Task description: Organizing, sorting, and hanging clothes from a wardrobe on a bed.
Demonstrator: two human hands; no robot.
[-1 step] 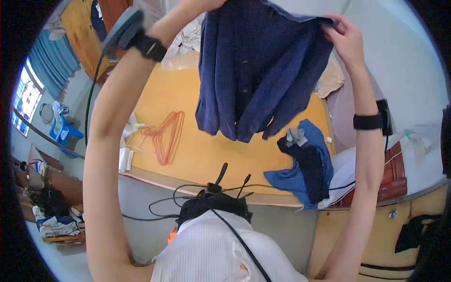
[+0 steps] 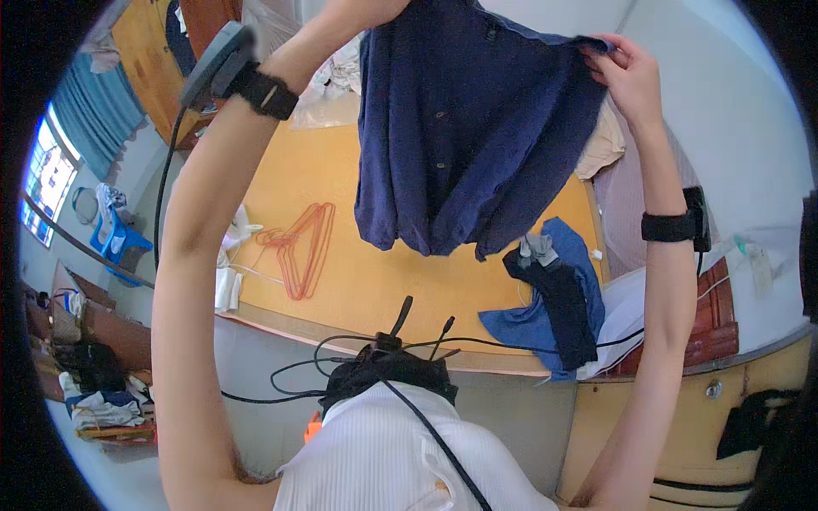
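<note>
A dark navy button-up shirt (image 2: 469, 128) hangs spread out in the air before me, over the table. My right hand (image 2: 629, 72) is closed, pinching the garment's upper right corner between thumb and fingers. At the top edge of the picture my left hand (image 2: 371, 10) grips the upper left part; its fingertips are cut off or hidden by cloth. Buttons run down the middle of the shirt, and its lower hem hangs loose in folds above the yellow tabletop (image 2: 409, 294).
Several orange-red wire hangers (image 2: 307, 251) lie left on the table. To the right are crumpled blue and black clothes (image 2: 562, 298) with a grey piece on top. Black cables (image 2: 341, 341) loop at the near edge. A blue plastic chair (image 2: 119, 238) stands far left.
My right hand has dropped very slightly with its corner of the shirt, and the hanging cloth has swayed a little. The things on the table have stayed put.
</note>
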